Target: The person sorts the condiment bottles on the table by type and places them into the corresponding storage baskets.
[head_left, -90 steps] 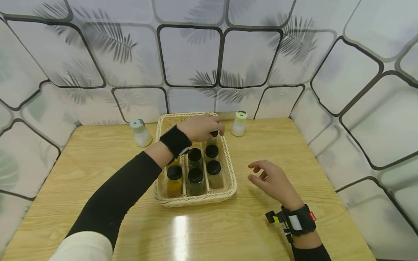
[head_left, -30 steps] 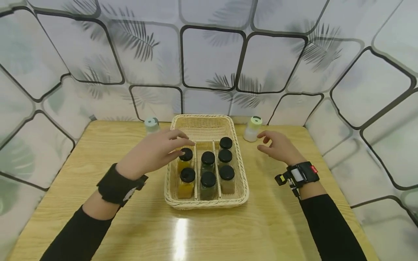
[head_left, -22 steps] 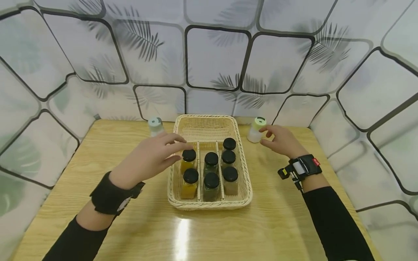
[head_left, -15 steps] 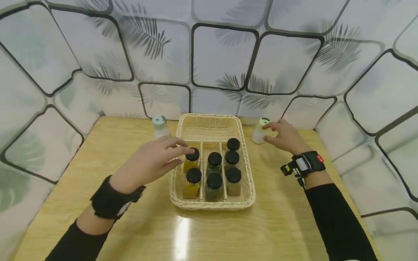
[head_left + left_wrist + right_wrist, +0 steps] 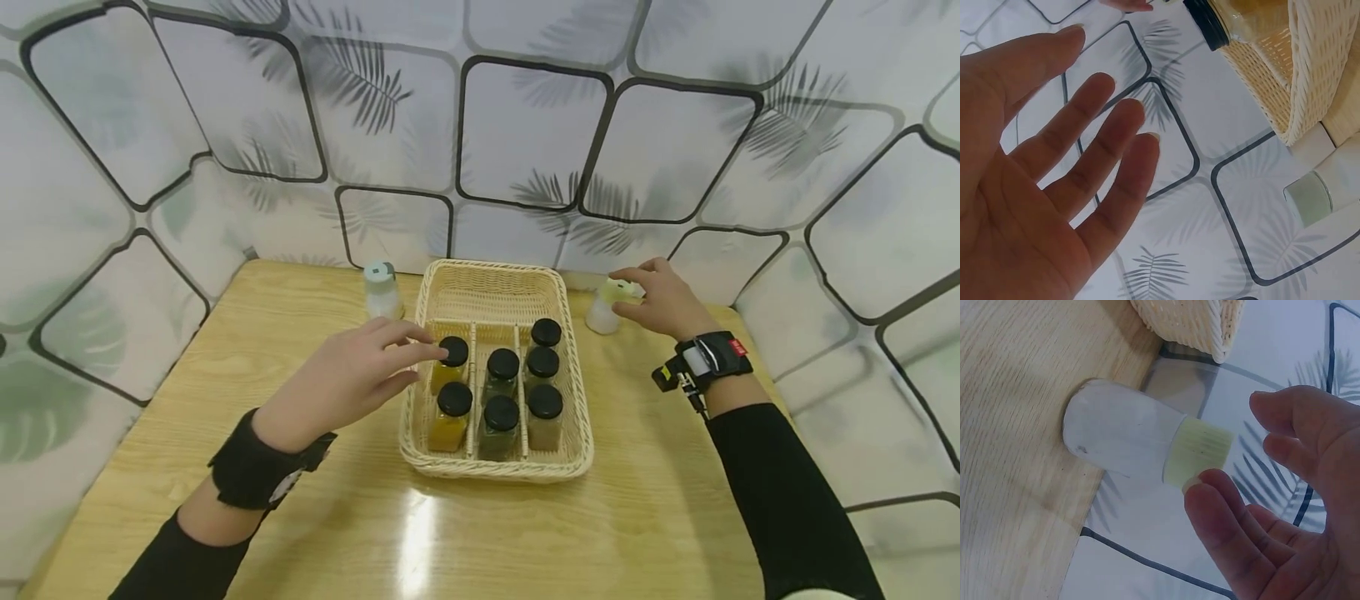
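Observation:
My right hand [image 5: 660, 298] is at the green-capped shaker [image 5: 1129, 428], its fingers spread about the pale green cap. In the right wrist view one fingertip lies at the cap's edge, while the opposite digit stands apart from it. White contents show through the upright shaker. My left hand [image 5: 348, 375] hovers with nothing in it, fingers spread, at the left side of the wicker basket [image 5: 495, 472]. Its fingertips are near the black lid of a yellow-filled jar [image 5: 447, 429]; the left wrist view shows the bare palm.
Several black-lidded jars, among them a green-filled jar [image 5: 498, 433] and a beige-filled jar [image 5: 544, 427], stand in the basket's divided compartments. A second shaker [image 5: 383, 296] with a blue-grey cap stands left of the basket. A patterned cloth wall [image 5: 532, 125] encloses the wooden table [image 5: 495, 542].
My left hand has left the jar at the basket's back right and drawn back to the left side. The right hand has moved forward to the green-capped shaker. The head view has shifted.

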{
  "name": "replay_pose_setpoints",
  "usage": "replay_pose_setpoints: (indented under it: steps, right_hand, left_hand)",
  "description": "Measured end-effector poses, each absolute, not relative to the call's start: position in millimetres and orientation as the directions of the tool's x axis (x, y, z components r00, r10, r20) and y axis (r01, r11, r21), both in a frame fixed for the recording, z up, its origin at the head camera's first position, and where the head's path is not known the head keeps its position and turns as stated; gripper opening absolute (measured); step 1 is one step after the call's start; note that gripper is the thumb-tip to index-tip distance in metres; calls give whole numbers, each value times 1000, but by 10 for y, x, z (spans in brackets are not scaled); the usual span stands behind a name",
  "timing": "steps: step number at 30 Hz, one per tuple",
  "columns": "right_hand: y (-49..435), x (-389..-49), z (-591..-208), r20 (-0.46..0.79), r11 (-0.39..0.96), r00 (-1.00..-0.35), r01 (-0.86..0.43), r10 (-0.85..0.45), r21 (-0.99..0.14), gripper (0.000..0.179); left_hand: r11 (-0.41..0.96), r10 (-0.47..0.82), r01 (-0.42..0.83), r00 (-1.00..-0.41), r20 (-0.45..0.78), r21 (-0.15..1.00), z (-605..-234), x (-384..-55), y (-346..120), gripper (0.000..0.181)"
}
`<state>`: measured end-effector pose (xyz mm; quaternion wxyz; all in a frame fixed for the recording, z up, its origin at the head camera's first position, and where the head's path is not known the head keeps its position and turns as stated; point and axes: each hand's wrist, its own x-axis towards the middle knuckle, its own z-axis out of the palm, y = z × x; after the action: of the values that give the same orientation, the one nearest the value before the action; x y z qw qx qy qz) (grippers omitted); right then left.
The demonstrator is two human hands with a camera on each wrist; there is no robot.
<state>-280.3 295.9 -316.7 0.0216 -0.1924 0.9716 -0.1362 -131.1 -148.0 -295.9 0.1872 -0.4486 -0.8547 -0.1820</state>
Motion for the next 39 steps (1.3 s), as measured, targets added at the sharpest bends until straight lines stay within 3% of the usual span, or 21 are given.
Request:
replay_pose_setpoints:
  steps: [18, 31, 39]
  right_hand:
    - [2976, -3045, -3222, -99, 906, -915, -365, -392, -213, 68]
    - [2902, -3097, -3174, -191, 915, -912, -312, -364, -254, 66]
    - [2914, -3126, -3183, -211, 923, -916, -286, -342, -257, 68]
  left_hand:
    - [529, 674, 837, -516, 528, 143, -2957, -1285, -1518, 42]
    - [561, 669, 811, -562, 486, 167, -2956, -1236, -1572, 45]
    - [555, 668, 816, -554, 497, 164, -2964, -1254, -1555, 45]
